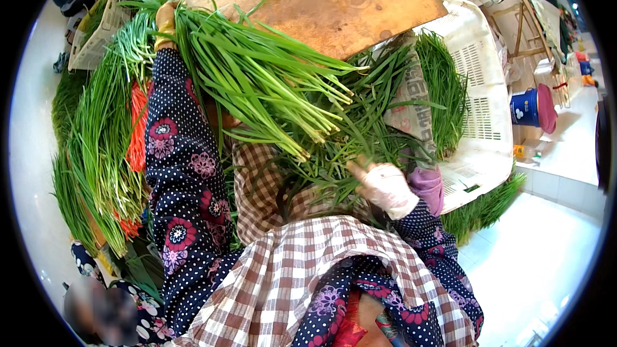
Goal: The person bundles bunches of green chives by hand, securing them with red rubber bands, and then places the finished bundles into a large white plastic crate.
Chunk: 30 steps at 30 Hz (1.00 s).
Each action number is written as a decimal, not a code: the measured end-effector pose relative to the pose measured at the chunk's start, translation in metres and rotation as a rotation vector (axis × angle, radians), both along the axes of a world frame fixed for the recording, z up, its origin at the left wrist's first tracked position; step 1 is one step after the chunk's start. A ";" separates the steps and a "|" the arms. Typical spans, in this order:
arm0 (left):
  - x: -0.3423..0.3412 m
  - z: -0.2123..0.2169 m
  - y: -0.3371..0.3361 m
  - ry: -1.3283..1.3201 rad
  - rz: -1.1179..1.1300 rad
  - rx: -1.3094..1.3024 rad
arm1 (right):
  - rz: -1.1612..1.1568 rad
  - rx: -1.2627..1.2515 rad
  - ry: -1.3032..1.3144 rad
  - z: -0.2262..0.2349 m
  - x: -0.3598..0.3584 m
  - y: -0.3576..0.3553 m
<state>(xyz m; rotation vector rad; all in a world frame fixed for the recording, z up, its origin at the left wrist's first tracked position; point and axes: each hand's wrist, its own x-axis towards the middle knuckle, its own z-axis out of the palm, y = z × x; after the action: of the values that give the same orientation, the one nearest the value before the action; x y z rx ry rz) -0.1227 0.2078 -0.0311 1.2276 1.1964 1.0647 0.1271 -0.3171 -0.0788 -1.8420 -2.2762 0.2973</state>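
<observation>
My left hand (165,20), in a yellowish glove, is closed around the leafy end of a bunch of garlic chives (257,74). The bunch slants down to the right, its pale cut ends over my lap. My right hand (385,187), in a white glove with bare fingertips, is near those ends, above loose chive leaves (340,183) on my lap. Its fingers are slightly blurred, stretched out and apart, with nothing visible between them. A brown checked apron (289,257) covers my front.
A wooden board (321,3) spans the far side. To the right, a white plastic crate (483,109) holds chives and a printed sack (414,99). Bundled chives (106,135) and red ties (137,128) lie left. A blue bucket (525,108) stands far right; another person's patterned sleeve (138,305) shows lower left.
</observation>
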 end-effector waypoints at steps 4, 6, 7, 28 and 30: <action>0.003 -0.011 0.010 -0.119 0.029 -0.033 | -0.174 0.262 0.167 0.039 -0.012 0.030; 0.005 -0.011 0.008 -0.143 0.024 -0.065 | -0.203 0.386 0.230 0.040 -0.031 0.059; 0.003 -0.010 0.009 -0.152 0.028 -0.075 | -0.224 0.427 0.180 0.042 -0.038 0.076; 0.014 -0.027 0.015 -0.149 0.155 -0.020 | -0.371 0.521 0.368 -0.003 -0.056 0.134; -0.017 -0.054 0.050 -0.001 0.145 0.137 | -0.234 0.611 0.684 0.023 -0.059 0.125</action>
<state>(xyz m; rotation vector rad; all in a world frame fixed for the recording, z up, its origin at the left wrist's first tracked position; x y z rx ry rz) -0.1396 0.2581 -0.0848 1.2589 1.2436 1.2717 0.0683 -0.1926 -0.0556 -1.3786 -1.4564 0.1358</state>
